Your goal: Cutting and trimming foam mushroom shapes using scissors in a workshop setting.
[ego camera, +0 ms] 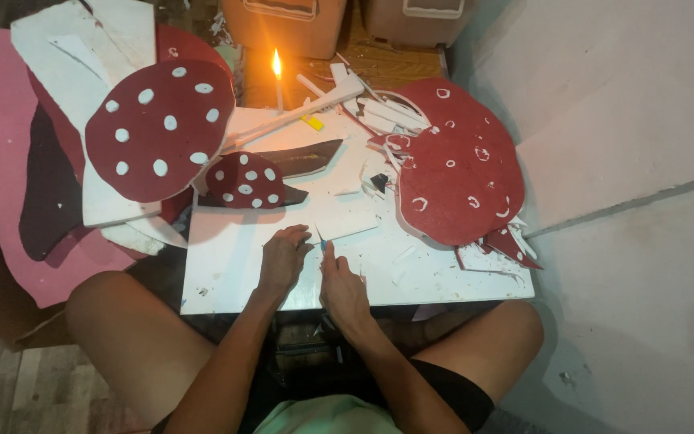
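Two lidded tubs (283,20) at back, contents hidden; right hand (343,289) grips cutter (322,241), left hand (283,257) flat on white board (226,265).

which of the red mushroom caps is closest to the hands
The small red cap with solid white dots, just above the left hand; the two larger caps lie farther off to the upper left and right.

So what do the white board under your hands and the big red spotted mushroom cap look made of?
White board: probably foam sheet, matte, with thick cut edges and crumbly offcuts around it. Mushroom cap: looks like the same sheet faced in matte red, felt or paper, with white spots; which one I cannot tell.
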